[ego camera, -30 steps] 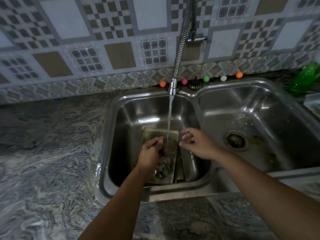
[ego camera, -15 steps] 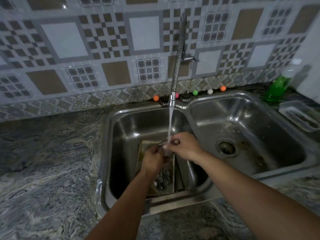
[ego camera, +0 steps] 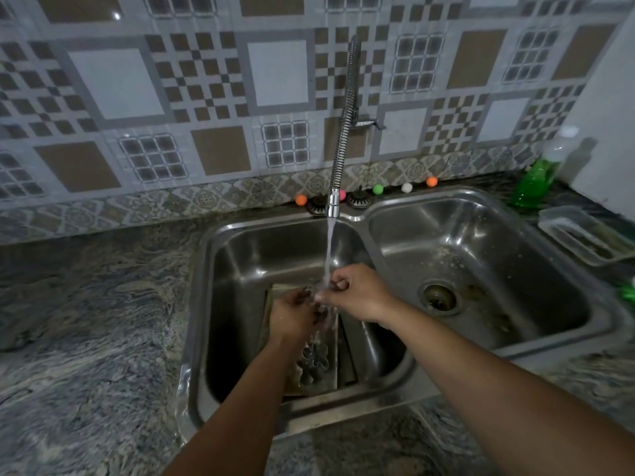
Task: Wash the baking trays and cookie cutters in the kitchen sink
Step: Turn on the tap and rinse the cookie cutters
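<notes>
Water runs from the spring tap (ego camera: 332,204) into the left basin of the steel sink (ego camera: 220,269). Under the stream my left hand (ego camera: 292,314) and my right hand (ego camera: 357,292) meet, both closed around a small metal cookie cutter (ego camera: 318,302) that is mostly hidden by fingers and water. Below them a baking tray (ego camera: 330,376) lies on the basin floor. A flower-shaped cookie cutter (ego camera: 314,359) rests on the tray.
The right basin (ego camera: 515,269) has a drain strainer (ego camera: 438,297). A green soap bottle (ego camera: 534,180) and a clear plastic container (ego camera: 580,235) stand at the right. Small coloured balls (ego camera: 378,189) line the sink's back ledge. Marbled stone counter (ego camera: 86,321) spreads left.
My right hand has come in to meet my left hand under the stream and closed on the cutter. The view has tilted up, showing more wall.
</notes>
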